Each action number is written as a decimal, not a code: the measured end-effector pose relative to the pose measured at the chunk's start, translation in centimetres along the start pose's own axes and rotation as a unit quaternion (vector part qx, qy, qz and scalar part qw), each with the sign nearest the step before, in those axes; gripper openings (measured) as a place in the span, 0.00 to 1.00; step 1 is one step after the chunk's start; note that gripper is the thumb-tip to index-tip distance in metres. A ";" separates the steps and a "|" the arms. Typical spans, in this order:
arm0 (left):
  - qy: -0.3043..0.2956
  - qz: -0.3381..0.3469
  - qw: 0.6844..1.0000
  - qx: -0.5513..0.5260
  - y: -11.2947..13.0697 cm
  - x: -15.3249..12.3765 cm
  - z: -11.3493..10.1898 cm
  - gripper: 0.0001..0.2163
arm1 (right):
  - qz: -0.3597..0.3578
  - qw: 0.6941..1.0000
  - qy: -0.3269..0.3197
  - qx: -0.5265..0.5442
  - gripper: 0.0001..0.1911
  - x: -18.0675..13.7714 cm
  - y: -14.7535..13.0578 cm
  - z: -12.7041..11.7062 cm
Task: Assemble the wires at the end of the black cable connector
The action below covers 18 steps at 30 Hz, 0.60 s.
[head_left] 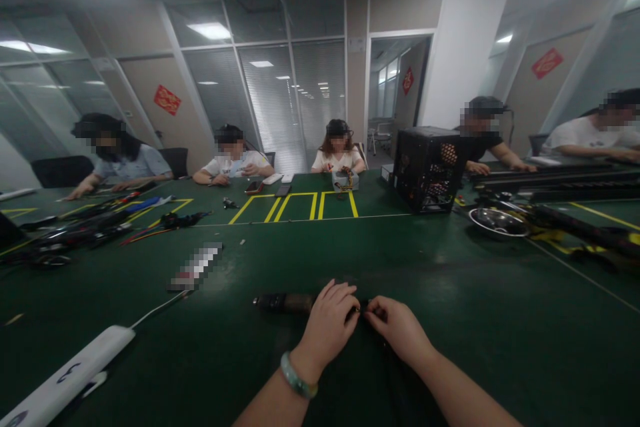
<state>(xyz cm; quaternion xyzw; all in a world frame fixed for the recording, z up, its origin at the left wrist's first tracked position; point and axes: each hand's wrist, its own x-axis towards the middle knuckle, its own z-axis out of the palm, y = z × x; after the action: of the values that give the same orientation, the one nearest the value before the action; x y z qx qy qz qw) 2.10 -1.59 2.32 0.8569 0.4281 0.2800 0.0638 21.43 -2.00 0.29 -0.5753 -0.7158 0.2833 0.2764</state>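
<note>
A dark, cylindrical tool (287, 302) lies on the green table, its ridged, narrower end pointing left. It looks like an electric screwdriver or similar tool, but I cannot tell for sure. My left hand (333, 317) is closed over its right part, thumb and fingertips at that end. Close by on the right, my right hand (397, 327) pinches a small dark piece, perhaps a cord end; the fingers hide most of it. The fingertips of both hands almost meet. A dark strip, too dim to make out, runs from below my right hand toward the front edge.
On the left are a white power strip (75, 373), a phone (197, 267) on a cable, and a heap of cables and tools (90, 230). A black computer case (425, 170), a metal bowl (499, 221) and dark rails stand right. Several people sit across the table.
</note>
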 end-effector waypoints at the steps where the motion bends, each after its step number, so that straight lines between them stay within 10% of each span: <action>1: -0.001 0.000 1.000 0.000 0.0 0.0 0.0 0.07 | -0.002 1.000 0.002 0.000 0.06 0.0 0.1 0.0; 18: -0.008 -0.002 1.000 -0.004 -0.3 0.0 0.3 0.11 | -0.012 1.000 0.004 0.006 0.06 0.0 -0.1 0.1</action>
<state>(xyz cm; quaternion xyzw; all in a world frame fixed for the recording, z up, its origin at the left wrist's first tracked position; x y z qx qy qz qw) 2.00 -1.36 1.96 0.8581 0.4281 0.2748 0.0707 21.31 -2.01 0.32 -0.5659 -0.7198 0.2821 0.2866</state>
